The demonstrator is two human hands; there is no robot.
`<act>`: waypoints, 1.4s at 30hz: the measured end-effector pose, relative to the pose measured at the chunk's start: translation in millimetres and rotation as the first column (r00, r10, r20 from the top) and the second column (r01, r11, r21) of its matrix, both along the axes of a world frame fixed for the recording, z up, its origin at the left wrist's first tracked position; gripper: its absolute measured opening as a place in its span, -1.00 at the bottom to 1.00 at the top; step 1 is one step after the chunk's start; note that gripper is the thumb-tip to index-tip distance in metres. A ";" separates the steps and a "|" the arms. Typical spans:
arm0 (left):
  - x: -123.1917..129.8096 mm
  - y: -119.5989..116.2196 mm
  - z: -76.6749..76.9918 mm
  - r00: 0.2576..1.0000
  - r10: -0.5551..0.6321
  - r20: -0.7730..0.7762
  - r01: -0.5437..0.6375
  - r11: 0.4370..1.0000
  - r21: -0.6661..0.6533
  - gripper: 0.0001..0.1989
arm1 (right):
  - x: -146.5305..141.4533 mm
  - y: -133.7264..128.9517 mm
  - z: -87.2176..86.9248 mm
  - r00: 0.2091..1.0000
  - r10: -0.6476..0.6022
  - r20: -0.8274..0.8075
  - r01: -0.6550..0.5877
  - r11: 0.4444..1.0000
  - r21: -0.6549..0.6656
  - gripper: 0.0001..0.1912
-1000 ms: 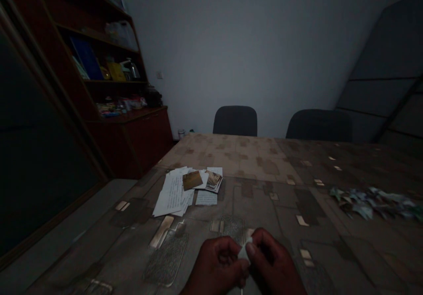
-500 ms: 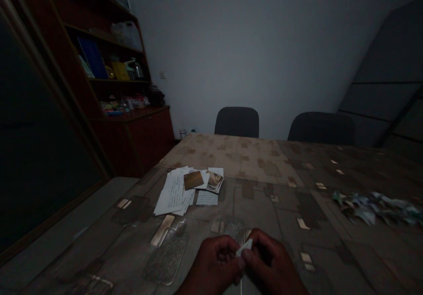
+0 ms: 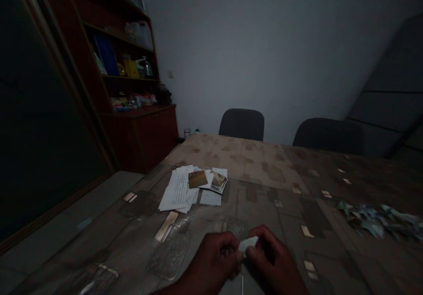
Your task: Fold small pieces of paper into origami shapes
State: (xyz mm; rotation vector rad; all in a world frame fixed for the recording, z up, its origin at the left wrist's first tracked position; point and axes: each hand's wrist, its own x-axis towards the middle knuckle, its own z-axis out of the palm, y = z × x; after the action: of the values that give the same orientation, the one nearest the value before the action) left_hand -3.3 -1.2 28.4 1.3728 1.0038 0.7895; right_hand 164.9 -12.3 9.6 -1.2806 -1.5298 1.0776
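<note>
Near the front of the table, a small pale piece of folded paper [image 3: 248, 243] is pinched between both hands. My left hand [image 3: 216, 257] is closed, its thumb and fingertips on the paper's left end. On the right end, my right hand [image 3: 272, 259] grips it with thumb and forefinger, the other fingers curled. Beyond the hands to the left lie printed white sheets [image 3: 176, 193], with a brown picture card [image 3: 197, 179] and a small stack of photos [image 3: 218, 181] on top. A heap of crumpled papers [image 3: 380, 220] sits off to the right.
A patterned cloth covers the table [image 3: 231, 154]. Behind its far edge stand two dark chairs [image 3: 243, 123]. At the back left, a red-brown cabinet [image 3: 145, 136] holds household items on its shelves. The room is dim.
The view has turned slightly left, so the scene sits a little further right. The paper shows more of its face between the fingers; both hands still grip it.
</note>
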 end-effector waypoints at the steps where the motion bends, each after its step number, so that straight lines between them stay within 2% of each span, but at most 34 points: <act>1: 0.0 -0.1 0.0 1.000 -0.004 -0.008 0.004 1.000 0.009 -0.79 | -0.3 -0.5 -0.3 1.000 0.014 0.012 -0.014 1.000 0.007 -0.74; 6: 1.6 0.6 -3.9 0.999 0.030 -0.025 -0.031 0.998 -0.059 -0.76 | -1.8 -2.8 -7.5 0.997 -0.062 -0.038 0.062 0.998 0.012 -0.59; 10: 0.7 4.0 -6.0 0.996 0.024 0.081 -0.010 0.985 -0.170 -0.81 | -1.0 -2.7 -10.3 0.991 -0.101 -0.093 0.099 0.995 -0.017 -0.58; 15: 0.0 6.6 -3.0 0.995 0.021 0.098 0.001 0.975 -0.223 -0.80 | -2.2 -3.8 -10.4 0.990 -0.115 -0.082 0.112 0.993 -0.040 -0.57; 23: 2.5 -0.9 -5.9 0.997 -0.033 -0.071 0.022 0.990 -0.142 -0.94 | 19.0 10.7 10.8 0.980 -0.200 0.007 0.200 0.979 -0.044 -0.62; 25: 1.3 0.1 -3.8 0.999 -0.021 -0.043 0.015 0.990 -0.144 -0.92 | 20.8 11.7 14.7 0.981 -0.196 -0.001 0.195 0.978 -0.067 -0.62; 30: 0.9 3.6 -0.7 0.996 -0.014 0.092 0.032 0.981 -0.194 -0.75 | 9.7 3.5 13.9 0.986 -0.165 -0.027 0.164 0.985 -0.054 -0.61; 34: 4.7 1.7 -7.1 0.998 0.003 0.060 0.008 0.983 -0.181 -0.82 | 1.6 -3.9 13.2 0.979 -0.205 -0.003 0.205 0.978 -0.027 -0.63; 42: 4.5 3.0 -13.5 0.999 0.027 0.019 -0.025 0.992 -0.121 -0.94 | 2.6 -4.0 10.2 0.987 -0.159 0.001 0.159 0.987 -0.001 -0.64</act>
State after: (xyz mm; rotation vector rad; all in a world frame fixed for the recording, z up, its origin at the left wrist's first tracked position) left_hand 1.2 1.8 14.9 1.2477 1.0384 0.7489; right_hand 167.6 -16.3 19.9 -1.3787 -1.4020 0.9756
